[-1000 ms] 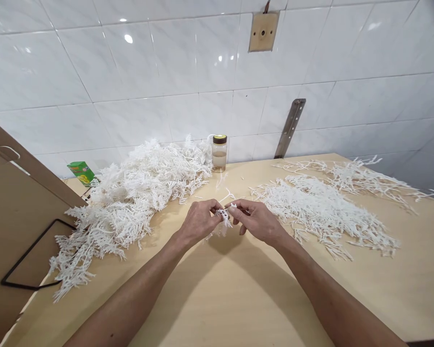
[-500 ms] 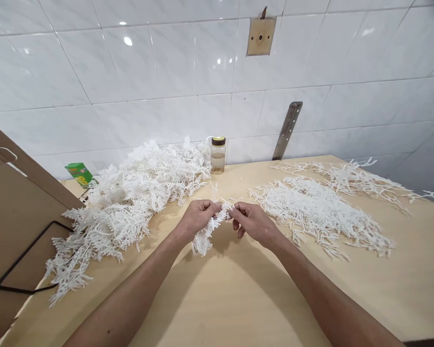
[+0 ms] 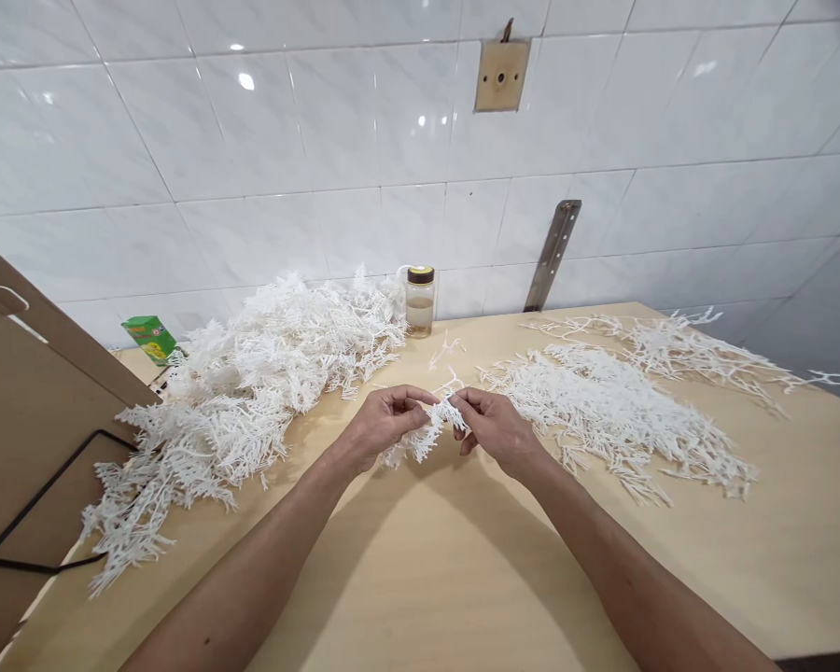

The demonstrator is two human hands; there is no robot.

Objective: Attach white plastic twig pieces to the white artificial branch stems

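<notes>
My left hand (image 3: 386,422) is closed on a white artificial foliage sprig (image 3: 420,442), with its index finger stretched toward the right hand. The sprig's bushy, fine-tipped part hangs below and between the hands. My right hand (image 3: 491,422) pinches the same sprig near its bare stem end, thumb against fingers. Just beyond the fingertips shows a thin, pale, blurred twig (image 3: 448,351); I cannot tell whether it lies on the table or is in the air. Both hands are held above the table (image 3: 434,579).
A large heap of white sprigs (image 3: 273,355) lies left, a flatter pile (image 3: 623,411) right, with bare branching stems (image 3: 700,350) behind it. At the wall stand a lidded jar (image 3: 420,303) and a green box (image 3: 150,339). A brown board (image 3: 35,439) with a black frame borders the left.
The sprig has shifted right and up between my hands and hangs less low. My left index finger has straightened. A thin twig now shows beyond the fingertips.
</notes>
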